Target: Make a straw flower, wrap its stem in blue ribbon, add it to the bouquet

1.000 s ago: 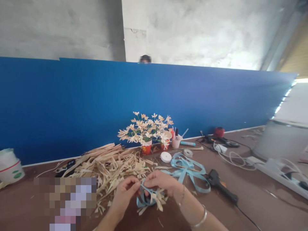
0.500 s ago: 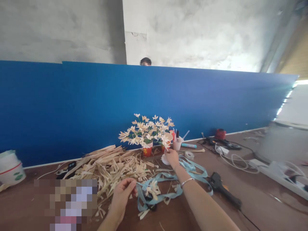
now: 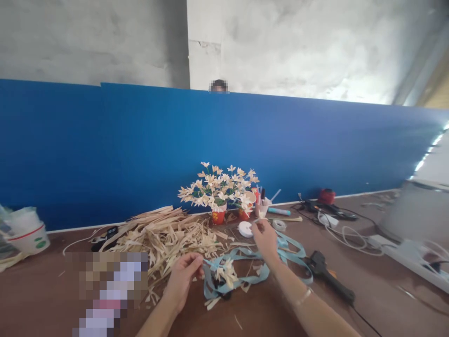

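Observation:
My left hand (image 3: pixel 185 276) is closed in a pinch on a thin light-blue stem at the left of a cream husk flower (image 3: pixel 227 273). The flower is over a tangle of light-blue ribbon (image 3: pixel 259 277). Farther forward, my right hand (image 3: pixel 265 238) is closed, with a small pale flower piece (image 3: pixel 261 216) showing at its fingertips. Just left of it lies a white round spool (image 3: pixel 245 229). Behind stand cream flowers (image 3: pixel 220 187) on green stems in red pots (image 3: pixel 218 217).
Dry husk strips (image 3: pixel 168 238) are heaped at left. A black glue gun (image 3: pixel 329 277) lies right, near white cables (image 3: pixel 345 238) and a power strip (image 3: pixel 403 257). A cup of tools (image 3: pixel 261 208) and a tape roll (image 3: pixel 279 225) sit behind. A blue partition (image 3: pixel 140 154) borders the table.
My right hand has moved slightly right, away from the potted flowers, and a small pale piece now shows at its fingertips. My left hand keeps its pinch. The camera view has shifted slightly.

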A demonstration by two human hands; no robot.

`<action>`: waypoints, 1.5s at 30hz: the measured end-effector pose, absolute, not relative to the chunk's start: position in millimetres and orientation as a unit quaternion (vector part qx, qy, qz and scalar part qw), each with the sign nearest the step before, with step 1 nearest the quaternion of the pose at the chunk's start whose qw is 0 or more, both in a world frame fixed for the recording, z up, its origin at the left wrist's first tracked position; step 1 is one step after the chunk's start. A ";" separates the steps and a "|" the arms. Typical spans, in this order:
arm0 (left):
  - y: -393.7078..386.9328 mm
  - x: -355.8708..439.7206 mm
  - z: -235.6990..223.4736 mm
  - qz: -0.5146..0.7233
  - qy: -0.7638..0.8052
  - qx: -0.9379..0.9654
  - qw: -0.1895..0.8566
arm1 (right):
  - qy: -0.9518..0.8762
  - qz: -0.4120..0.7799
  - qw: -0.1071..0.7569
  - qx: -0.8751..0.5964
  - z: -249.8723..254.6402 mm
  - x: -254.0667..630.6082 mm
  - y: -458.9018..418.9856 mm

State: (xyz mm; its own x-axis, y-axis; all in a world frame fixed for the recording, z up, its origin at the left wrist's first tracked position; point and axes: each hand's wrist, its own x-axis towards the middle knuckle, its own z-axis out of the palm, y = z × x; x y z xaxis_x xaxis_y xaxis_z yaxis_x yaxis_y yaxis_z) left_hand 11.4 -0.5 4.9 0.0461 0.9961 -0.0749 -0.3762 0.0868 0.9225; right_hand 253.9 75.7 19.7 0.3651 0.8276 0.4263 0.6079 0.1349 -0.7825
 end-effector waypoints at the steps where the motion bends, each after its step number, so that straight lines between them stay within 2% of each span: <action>1: -1.3 12.0 6.1 0.549 0.398 0.382 0.627 | -0.569 0.114 0.508 -0.636 19.8 248.8 61.3; 6: -5.9 13.5 8.2 0.496 0.333 0.393 0.699 | -0.779 0.170 0.449 -0.404 23.4 218.3 9.9; 10: -8.0 10.8 6.2 0.456 0.301 0.395 0.739 | -0.866 0.121 0.435 -0.216 33.4 199.0 6.5; 14: -7.6 8.4 3.6 0.446 0.287 0.381 0.757 | -0.896 0.041 0.421 -0.133 37.5 188.8 8.1; 17: -7.5 8.7 3.1 0.440 0.288 0.368 0.767 | -0.901 0.015 0.413 -0.128 35.1 186.3 5.5; 26: -8.8 7.4 7.1 0.428 0.301 0.384 0.760 | -0.882 0.054 0.441 -0.158 29.8 186.2 2.8; 34: -8.1 6.8 5.0 0.437 0.315 0.373 0.756 | -0.894 0.071 0.413 -0.160 28.9 186.1 1.2; 37: -5.0 5.2 5.8 0.464 0.336 0.372 0.730 | -0.894 0.087 0.401 -0.183 24.1 189.5 10.6; 42: -1.2 7.2 9.2 0.513 0.404 0.397 0.645 | -0.775 0.177 0.489 -0.359 31.0 193.4 22.3; 45: -2.3 11.7 10.6 0.528 0.443 0.412 0.596 | -0.799 0.182 0.438 -0.370 36.9 188.4 16.2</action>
State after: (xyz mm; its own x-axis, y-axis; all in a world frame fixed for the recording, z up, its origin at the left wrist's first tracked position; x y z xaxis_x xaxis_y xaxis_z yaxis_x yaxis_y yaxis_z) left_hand 11.7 -2.3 10.6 0.0493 0.9945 -0.0925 -0.2653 0.1024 0.9587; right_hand 188.4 16.2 36.9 -0.3425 0.7503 0.5655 0.4322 0.6602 -0.6142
